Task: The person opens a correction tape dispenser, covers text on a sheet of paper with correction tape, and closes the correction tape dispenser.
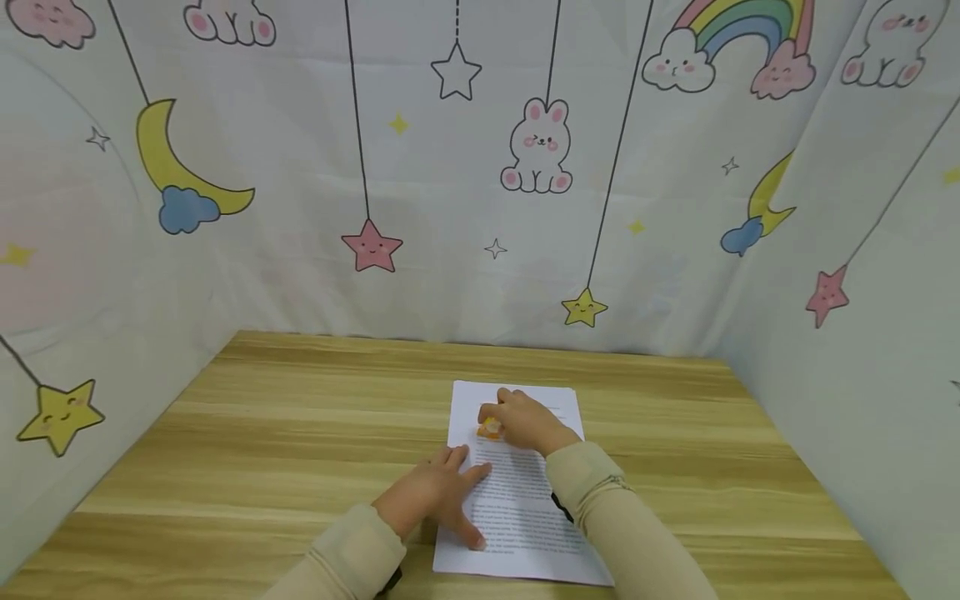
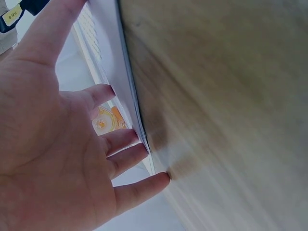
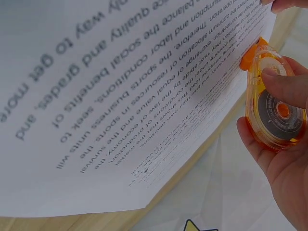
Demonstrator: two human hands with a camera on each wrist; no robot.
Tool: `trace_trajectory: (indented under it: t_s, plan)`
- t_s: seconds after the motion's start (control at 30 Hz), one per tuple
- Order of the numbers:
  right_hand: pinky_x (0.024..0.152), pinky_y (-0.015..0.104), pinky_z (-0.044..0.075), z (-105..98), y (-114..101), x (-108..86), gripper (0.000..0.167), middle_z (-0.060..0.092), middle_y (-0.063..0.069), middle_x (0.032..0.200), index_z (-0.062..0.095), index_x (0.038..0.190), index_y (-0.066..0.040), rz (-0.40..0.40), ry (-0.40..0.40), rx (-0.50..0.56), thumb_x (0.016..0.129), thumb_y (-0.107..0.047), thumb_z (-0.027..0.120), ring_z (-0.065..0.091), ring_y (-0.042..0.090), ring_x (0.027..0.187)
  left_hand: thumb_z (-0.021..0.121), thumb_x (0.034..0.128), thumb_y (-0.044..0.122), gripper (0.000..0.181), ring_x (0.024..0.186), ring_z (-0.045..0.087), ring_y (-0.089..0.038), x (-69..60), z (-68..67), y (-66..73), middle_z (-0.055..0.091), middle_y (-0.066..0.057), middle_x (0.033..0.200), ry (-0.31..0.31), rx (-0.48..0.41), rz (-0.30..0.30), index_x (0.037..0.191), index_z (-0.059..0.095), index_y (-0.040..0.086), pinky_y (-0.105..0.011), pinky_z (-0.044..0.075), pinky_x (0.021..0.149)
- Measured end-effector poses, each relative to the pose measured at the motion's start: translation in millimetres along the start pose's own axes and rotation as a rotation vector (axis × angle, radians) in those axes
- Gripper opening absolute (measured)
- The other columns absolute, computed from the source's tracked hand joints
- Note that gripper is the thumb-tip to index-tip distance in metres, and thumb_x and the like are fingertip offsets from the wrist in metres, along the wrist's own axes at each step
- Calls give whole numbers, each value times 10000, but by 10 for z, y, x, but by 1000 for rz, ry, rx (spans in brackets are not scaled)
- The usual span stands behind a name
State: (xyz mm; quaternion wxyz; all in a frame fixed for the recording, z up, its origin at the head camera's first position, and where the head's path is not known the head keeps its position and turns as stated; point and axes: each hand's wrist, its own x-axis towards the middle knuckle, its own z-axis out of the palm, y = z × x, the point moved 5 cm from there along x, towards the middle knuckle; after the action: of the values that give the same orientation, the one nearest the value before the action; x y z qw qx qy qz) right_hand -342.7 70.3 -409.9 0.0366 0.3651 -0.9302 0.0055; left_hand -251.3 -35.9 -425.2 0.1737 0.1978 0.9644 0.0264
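Observation:
A sheet of printed paper (image 1: 525, 500), seemingly on top of a thin stack, lies on the wooden table. My right hand (image 1: 528, 421) grips an orange, see-through correction tape dispenser (image 3: 276, 103) between thumb and fingers. Its orange tip meets the page near the upper lines of text. With fingers spread, my left hand (image 1: 442, 492) rests on the paper's left edge. In the left wrist view, several fingertips of the left hand (image 2: 62, 139) touch along that edge, and the orange dispenser (image 2: 103, 121) shows behind them.
The wooden table (image 1: 300, 417) stretches to both sides of the paper. A white cloth (image 1: 465, 192) printed with stars, rabbits and moons hangs behind the table and along both sides. Dark bands show at both wrists.

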Motion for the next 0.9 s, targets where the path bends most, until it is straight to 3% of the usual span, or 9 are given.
trace_trajectory:
  t_s: [0.53,0.9]
  plan:
    - [740,346,473,13,80,-68,312,536,31,909,647,1051,-264,50,-24,28,833,-43,610,520,198,815,727,591,655,992,1372,231,-334,11,25,-6,236,-116,1485,-19,-10,-27,1424,327,293,-513,299,1063]
    - [707,354,478,-28,109,-154,277,528,41,852,647,981,-220,-29,54,7,806,-7,620,527,224,767,720,599,659,988,1371,234,-316,-15,7,-1,239,-118,1485,-23,-3,-18,1426,328,286,-502,322,1050]
